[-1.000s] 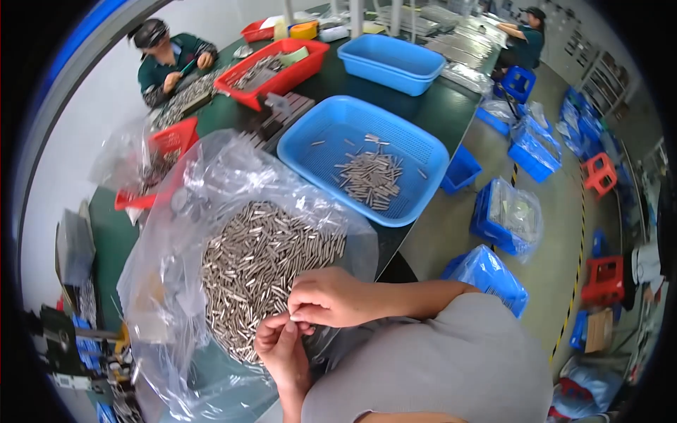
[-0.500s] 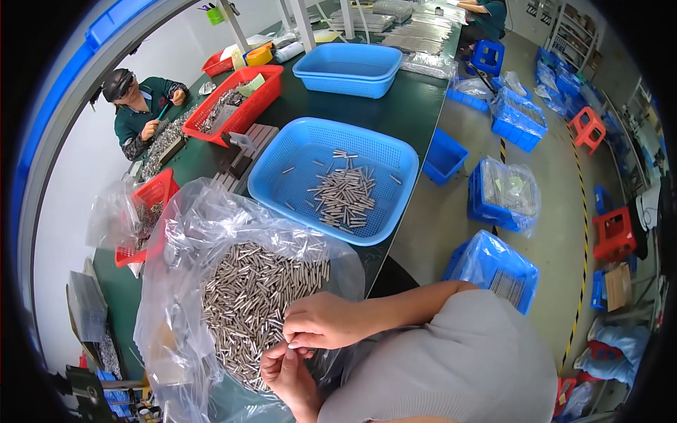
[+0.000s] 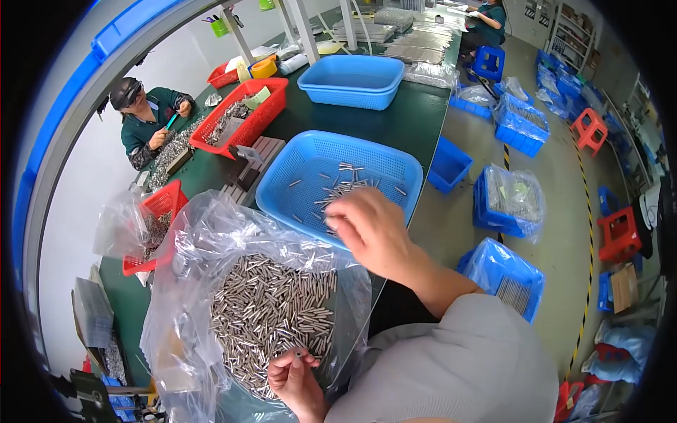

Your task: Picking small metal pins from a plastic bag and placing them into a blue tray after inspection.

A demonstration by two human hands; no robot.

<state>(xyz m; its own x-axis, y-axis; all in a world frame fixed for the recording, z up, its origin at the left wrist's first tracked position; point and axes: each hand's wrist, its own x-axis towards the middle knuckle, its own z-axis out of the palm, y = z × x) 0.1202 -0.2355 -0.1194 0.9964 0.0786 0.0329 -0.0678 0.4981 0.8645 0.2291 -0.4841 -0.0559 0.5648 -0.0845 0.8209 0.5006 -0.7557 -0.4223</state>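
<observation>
A heap of small metal pins (image 3: 268,310) lies in a spread clear plastic bag (image 3: 176,338) on the green table. At the heap's near edge, my left hand (image 3: 296,384) is closed, with a small metal pin (image 3: 299,355) pinched between thumb and forefinger, its end showing. My right hand (image 3: 374,229) hangs over the near rim of a blue perforated basket (image 3: 282,162). Its fingertips are blurred and I cannot make out whether they hold anything. Below and beyond it, loose pins (image 3: 345,185) lie in the basket, partly hidden by the hand.
Behind the basket stand stacked blue baskets (image 3: 345,92). Red baskets (image 3: 271,99) of metal parts line the left, where a co-worker (image 3: 151,116) sits handling parts. Blue crates (image 3: 508,201) wrapped in plastic stand on the floor to the right, beyond the table edge.
My right hand has left my left hand and moved up and away to the blue basket. My left hand stays low by the heap, still pinching. The view has shifted slightly.
</observation>
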